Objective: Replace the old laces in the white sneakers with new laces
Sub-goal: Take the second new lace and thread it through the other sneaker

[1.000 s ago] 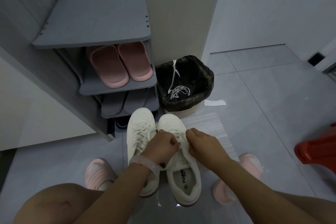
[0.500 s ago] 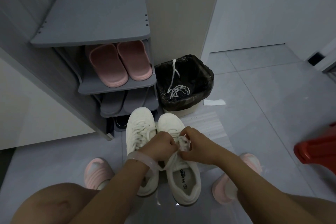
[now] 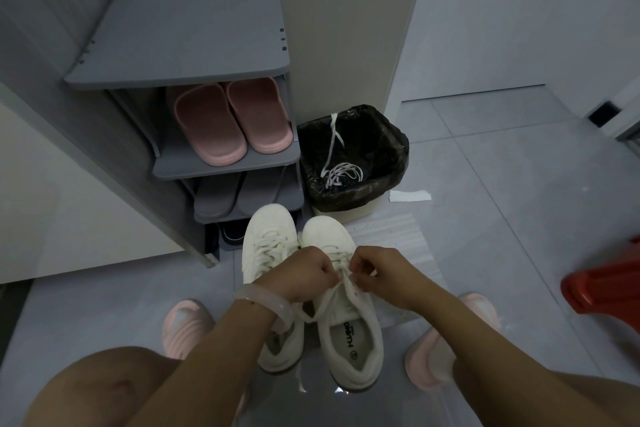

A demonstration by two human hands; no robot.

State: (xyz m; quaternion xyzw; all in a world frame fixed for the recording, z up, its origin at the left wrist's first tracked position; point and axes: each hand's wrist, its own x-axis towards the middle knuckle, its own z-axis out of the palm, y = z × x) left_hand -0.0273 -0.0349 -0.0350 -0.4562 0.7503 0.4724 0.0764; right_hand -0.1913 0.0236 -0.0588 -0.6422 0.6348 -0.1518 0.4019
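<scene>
Two white sneakers stand side by side on the floor in front of me. The left sneaker is laced. Over the right sneaker my left hand and my right hand each pinch a strand of its white lace near the upper eyelets. A loose lace end trails down between the shoes. Old white laces lie in the black-lined bin behind the sneakers.
A grey shoe rack stands at the left with pink slippers and grey slippers on its shelves. My feet in pink slippers flank the sneakers. A red stool is at the right edge, a white paper scrap beside the bin.
My hands closed together over the right sneaker's laces, then drew slightly apart, each still pinching a strand. The sneakers have not moved.
</scene>
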